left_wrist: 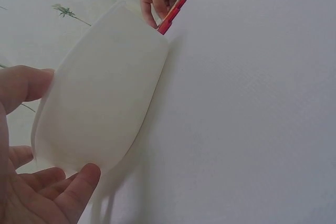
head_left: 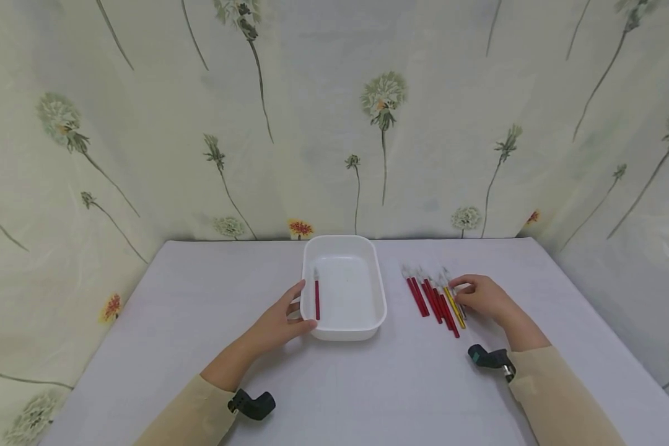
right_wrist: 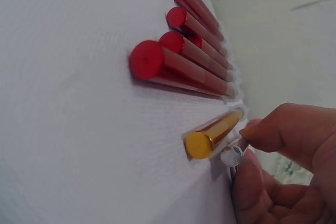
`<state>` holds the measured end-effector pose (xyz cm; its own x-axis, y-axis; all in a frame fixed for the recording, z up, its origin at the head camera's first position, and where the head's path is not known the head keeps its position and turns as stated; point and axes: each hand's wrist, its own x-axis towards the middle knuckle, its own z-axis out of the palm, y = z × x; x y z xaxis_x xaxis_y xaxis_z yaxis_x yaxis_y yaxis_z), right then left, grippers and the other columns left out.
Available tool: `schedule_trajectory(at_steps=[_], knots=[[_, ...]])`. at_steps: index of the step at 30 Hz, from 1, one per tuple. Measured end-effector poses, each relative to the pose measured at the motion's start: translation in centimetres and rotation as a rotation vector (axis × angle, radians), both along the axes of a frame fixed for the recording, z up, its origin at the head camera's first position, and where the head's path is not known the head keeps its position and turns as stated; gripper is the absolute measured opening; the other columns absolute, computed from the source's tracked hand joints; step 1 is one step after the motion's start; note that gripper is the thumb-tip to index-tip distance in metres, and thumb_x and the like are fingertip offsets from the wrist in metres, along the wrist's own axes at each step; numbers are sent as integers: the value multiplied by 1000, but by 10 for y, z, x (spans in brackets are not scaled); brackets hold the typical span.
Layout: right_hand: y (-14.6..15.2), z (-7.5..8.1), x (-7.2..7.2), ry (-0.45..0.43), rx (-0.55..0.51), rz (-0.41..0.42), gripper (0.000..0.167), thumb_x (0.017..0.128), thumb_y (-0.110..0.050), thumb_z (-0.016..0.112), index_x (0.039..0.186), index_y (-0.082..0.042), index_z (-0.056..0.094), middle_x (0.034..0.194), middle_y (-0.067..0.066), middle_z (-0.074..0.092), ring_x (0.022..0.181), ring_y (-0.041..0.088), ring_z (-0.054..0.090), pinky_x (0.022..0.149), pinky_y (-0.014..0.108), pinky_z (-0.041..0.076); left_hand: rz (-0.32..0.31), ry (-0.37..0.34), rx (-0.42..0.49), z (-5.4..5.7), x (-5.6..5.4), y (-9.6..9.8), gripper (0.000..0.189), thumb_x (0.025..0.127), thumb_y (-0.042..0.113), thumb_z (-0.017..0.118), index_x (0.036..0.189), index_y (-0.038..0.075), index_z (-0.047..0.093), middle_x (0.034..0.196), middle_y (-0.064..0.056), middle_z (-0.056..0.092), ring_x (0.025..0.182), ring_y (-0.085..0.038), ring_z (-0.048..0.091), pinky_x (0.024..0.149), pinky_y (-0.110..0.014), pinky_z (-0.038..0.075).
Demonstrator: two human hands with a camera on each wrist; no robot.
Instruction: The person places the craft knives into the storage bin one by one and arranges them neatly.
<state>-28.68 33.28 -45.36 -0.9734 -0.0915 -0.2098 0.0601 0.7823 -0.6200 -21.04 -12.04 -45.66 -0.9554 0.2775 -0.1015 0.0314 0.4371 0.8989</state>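
My left hand grips the left side of a white plastic tray, its thumb at the near left corner. Inside the tray, along its left wall, lies one slim red pen-like stick with a clear cap. To the right of the tray, my right hand pinches a silver pen-like stick between thumb and forefinger, low over the table. Just left of it lies a gold stick of the same shape. Several red sticks lie side by side beyond the gold one, their clear caps pointing away.
A white cloth-like surface covers the table. Behind and beside it hangs a pale curtain printed with dandelions. A black wrist camera sits on the left sleeve and another black camera on the right.
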Motion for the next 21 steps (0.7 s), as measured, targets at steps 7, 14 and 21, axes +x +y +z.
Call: schedule_trajectory(at_steps=[7, 14, 21], knots=[[5, -1, -2, -18, -32, -32, 45, 94, -18, 65, 134, -1, 58, 113, 22, 64, 90, 26, 59, 74, 32, 51, -5, 3, 16, 1, 1, 0, 92, 88, 32, 78, 160, 23, 22, 162, -9, 29, 137, -34, 47, 102, -47, 50], [8, 1, 4, -38, -90, -44, 46, 97, -24, 64, 137, -3, 57, 120, 22, 62, 94, 27, 56, 77, 32, 49, -7, -3, 27, 0, 1, 0, 92, 88, 31, 79, 160, 24, 22, 162, -10, 29, 137, -34, 47, 102, -47, 49], [5, 9, 11, -51, -173, -63, 47, 99, -23, 62, 141, -3, 53, 126, 24, 59, 101, 29, 57, 85, 36, 54, -5, -2, 26, 0, 1, 0, 92, 88, 31, 79, 161, 23, 22, 162, -10, 29, 138, -34, 46, 102, -46, 49]])
